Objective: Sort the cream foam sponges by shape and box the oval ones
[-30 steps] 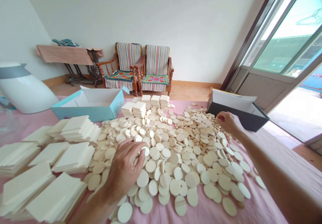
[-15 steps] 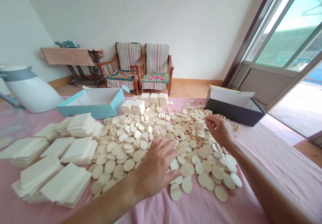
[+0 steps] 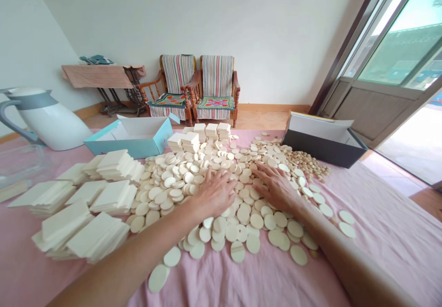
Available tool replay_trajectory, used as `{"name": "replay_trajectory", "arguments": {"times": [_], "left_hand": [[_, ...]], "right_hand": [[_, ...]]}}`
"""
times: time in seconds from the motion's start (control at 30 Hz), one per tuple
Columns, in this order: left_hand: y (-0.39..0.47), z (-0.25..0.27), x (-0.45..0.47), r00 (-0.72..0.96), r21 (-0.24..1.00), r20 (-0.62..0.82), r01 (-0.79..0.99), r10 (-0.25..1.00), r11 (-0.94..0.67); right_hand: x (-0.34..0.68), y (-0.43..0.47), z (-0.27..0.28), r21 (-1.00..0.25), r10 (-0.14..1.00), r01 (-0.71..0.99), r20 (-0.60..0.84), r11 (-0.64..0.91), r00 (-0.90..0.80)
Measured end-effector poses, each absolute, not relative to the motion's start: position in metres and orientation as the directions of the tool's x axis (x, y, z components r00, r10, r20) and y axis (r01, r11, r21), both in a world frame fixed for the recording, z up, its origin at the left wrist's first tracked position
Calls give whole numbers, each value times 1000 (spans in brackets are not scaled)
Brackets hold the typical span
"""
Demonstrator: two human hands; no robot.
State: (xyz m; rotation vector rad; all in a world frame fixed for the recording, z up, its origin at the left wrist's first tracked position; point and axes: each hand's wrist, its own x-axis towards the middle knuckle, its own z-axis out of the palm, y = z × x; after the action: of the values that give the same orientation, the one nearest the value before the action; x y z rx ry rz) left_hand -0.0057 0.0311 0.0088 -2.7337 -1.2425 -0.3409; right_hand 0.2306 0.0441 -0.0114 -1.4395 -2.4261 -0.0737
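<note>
A broad heap of pale round wooden discs [image 3: 243, 212] covers the middle of the pink cloth. My left hand [image 3: 217, 192] rests palm down on the heap, fingers spread and reaching away from me. To its right, my right hand [image 3: 276, 186] also lies flat on the discs with its fingers apart. Neither hand grips a disc that I can see; what is under the palms is hidden. Small wooden beads [image 3: 309, 163] lie in a patch beyond my right hand. Several stacks of square wooden tiles [image 3: 112, 196] stand left of the heap, and smaller stacks [image 3: 211, 131] at its far side.
A light blue open box [image 3: 133, 148] stands behind the tiles, a black open box [image 3: 321, 148] at the far right. At the left are a white jug [image 3: 58, 123] and a clear plastic container [image 3: 22, 164]. Two wooden armchairs [image 3: 216, 81] stand beyond the pink cloth [image 3: 380, 233].
My right hand has come down from above the beads, leftward onto the discs. My left hand has moved slightly farther away. Discs have spread toward the near left and right.
</note>
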Motion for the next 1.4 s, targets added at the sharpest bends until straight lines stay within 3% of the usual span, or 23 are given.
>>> {"name": "replay_trajectory", "arguments": {"times": [0.3,0.43,0.57,0.7,1.03,1.13,1.23,1.33,1.4], "left_hand": [[47,28,-52,445,-171,368,895,816,-411],[44,37,-44,405,-157,473,913,782,-377],[40,37,-13,546,26,289,817,786,-576],[43,23,9,603,165,151,766,783,-621],[43,10,13,544,342,187,744,818,-573],[46,9,11,479,444,218,727,850,-523],[49,11,10,392,587,213,681,895,-438],[50,16,13,359,877,56,428,932,-218],[49,19,17,381,973,-43,225,924,-48]], "right_hand": [[233,45,-16,-157,851,863,320,481,-416],[233,45,-16,-175,852,861,331,478,-406],[233,45,-16,-180,847,856,339,485,-409],[232,44,-16,-169,845,860,348,482,-405],[232,44,-17,-161,839,862,371,480,-398],[229,41,-12,-181,818,846,419,502,-395],[220,33,0,-284,796,776,439,563,-417],[205,21,10,-422,794,683,433,596,-426],[196,14,13,-450,781,646,454,616,-428]]}}
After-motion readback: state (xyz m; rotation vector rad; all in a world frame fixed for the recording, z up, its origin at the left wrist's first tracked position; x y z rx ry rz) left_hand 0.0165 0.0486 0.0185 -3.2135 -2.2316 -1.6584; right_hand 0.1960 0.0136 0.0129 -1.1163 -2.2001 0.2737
